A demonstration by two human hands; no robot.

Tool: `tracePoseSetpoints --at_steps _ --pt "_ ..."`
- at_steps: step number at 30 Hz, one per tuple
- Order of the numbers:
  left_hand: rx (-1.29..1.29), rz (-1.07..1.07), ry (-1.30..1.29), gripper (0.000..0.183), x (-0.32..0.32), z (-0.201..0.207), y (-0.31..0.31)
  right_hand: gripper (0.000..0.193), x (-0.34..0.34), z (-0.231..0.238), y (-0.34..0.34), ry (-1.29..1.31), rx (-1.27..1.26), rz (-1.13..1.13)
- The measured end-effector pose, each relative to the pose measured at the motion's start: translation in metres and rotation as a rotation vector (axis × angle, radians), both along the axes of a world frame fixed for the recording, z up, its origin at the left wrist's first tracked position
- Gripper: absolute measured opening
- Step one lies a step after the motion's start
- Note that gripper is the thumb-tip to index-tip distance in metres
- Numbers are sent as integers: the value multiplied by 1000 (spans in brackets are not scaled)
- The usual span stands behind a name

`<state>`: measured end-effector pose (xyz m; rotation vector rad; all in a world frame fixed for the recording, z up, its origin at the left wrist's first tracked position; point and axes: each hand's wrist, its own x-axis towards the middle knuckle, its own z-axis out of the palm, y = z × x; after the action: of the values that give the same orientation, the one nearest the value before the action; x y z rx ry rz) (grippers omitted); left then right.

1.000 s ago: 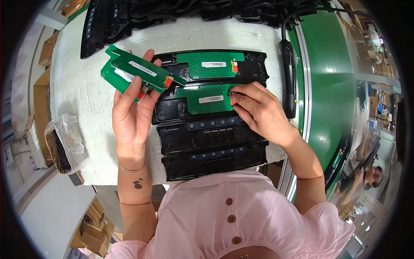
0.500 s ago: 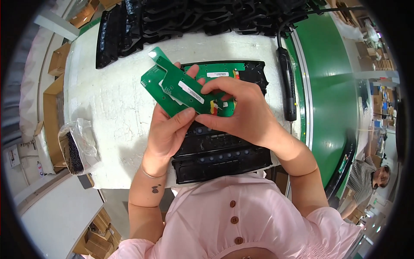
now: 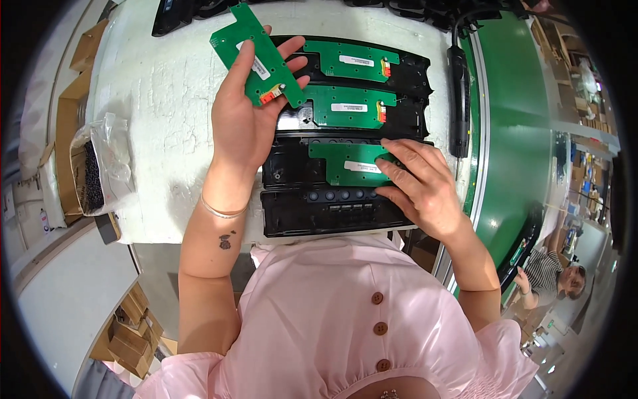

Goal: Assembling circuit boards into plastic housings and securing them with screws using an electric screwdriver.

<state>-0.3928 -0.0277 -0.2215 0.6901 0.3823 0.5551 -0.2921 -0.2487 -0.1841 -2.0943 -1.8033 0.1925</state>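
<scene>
My left hand [image 3: 240, 126] is raised at the upper left, thumb on top of a green circuit board [image 3: 240, 32] with a white label and a red-and-yellow connector. My right hand [image 3: 428, 189] grips the right end of another circuit board [image 3: 337, 156], which lies over a black plastic panel [image 3: 287, 167]; the fingers cover its connector end. Farther away, two more green boards, one circuit board [image 3: 325, 114] and another circuit board [image 3: 355, 70], rest in their own black panels. The nearest black panel [image 3: 312, 219] holds no board and shows a row of round grey buttons.
A black electric screwdriver [image 3: 458, 100] with a cord lies right of the panels. A clear bag of small dark parts [image 3: 109, 166] sits at the table's left edge. Black parts [image 3: 179, 16] are piled at the back. A person in a striped top [image 3: 546, 269] is at the far right.
The two boards held together are now apart: one stays in my left hand, moved up and tilted; my right hand has lowered the other onto the third panel. The view has shifted.
</scene>
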Motion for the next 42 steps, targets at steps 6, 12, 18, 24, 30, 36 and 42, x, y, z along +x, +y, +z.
tracePoseSetpoints --at_steps 6,12,18,24,30,36,42 --pt "28 6 -2 42 0 -2 -4 39 -3 -6 2 -3 -2 -5" --pt "-1 13 0 40 1 -1 -2 32 1 -11 1 -14 23 -39" --pt "-28 29 31 40 1 3 -1 29 4 -8 -5 5 -7 -66" --pt "-6 22 50 42 3 4 -2 27 8 -18 -7 48 42 -52" --pt "2 -70 -80 50 2 9 -11 26 6 -13 -6 57 106 -97" --pt "130 -197 -121 51 5 28 -53 41 -16 17 37 220 383 -275" --pt "148 -267 -92 54 -13 36 -75 36 -26 23 42 231 387 -258"
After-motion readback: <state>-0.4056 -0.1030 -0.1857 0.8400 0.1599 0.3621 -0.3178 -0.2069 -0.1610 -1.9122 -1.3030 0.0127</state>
